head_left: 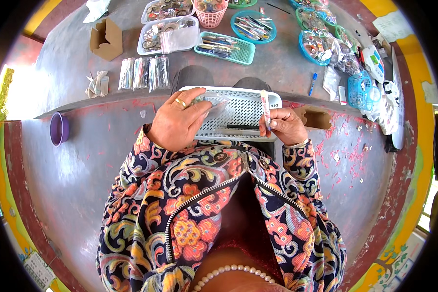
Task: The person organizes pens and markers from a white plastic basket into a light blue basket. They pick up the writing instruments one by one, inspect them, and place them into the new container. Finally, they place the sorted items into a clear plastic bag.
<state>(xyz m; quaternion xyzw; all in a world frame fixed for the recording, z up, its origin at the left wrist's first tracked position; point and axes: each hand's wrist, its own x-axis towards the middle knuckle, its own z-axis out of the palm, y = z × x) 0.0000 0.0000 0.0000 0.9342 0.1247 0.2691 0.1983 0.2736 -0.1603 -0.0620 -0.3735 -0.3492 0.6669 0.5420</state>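
A white perforated plastic basket (241, 109) rests across my lap. At its left side my left hand (180, 117), with a ring on one finger, is closed on a clear plastic bag (218, 105) that reaches over the basket; the fingers partly hide it. Over the basket's right end, my right hand (284, 125) pinches a white pen-shaped tube (266, 108) with a tan top, held upright between thumb and fingers. Inside the basket lies a thin black stick (243, 127).
Ahead on the grey surface are bagged pens (143, 73), a green tray of pens (243, 51), a blue bowl of pens (272, 30) and white tubs (190, 36). Cardboard boxes (107, 39), a purple bucket (59, 129) and a blue basket (362, 92) stand around.
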